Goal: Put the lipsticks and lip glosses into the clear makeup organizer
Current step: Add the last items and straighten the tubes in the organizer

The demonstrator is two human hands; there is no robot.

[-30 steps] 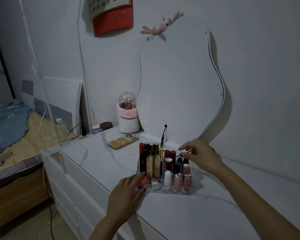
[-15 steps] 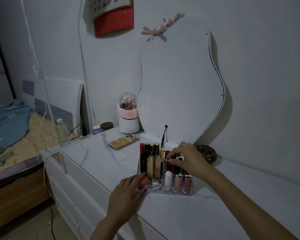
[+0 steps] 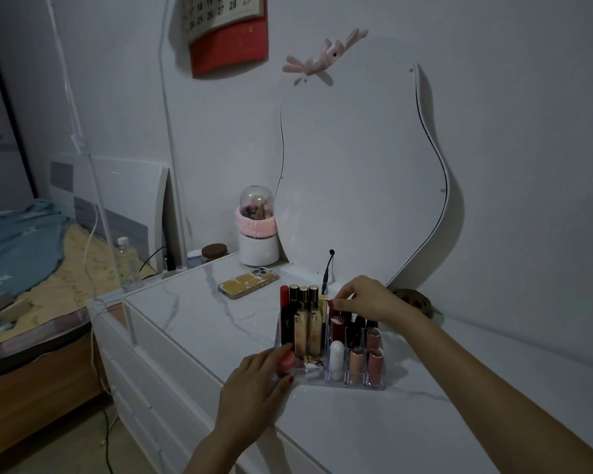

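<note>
Organizer (image 3: 336, 379) full of lipsticks (image 3: 338, 328), left hand (image 3: 254, 388) steadying, right hand (image 3: 367, 297) pinching one

One head-worn wide-angle camera looks forward and down, close over the dresser top (image 3: 356, 432) toward the wall.

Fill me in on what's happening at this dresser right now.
A person is loading a clear makeup organizer on the white dresser top. The left hand steadies its front-left corner, fingers by a pink round item. The right hand reaches over the back row, pinching a dark red lipstick. Most slots already hold tubes. A phone lies behind.
</note>
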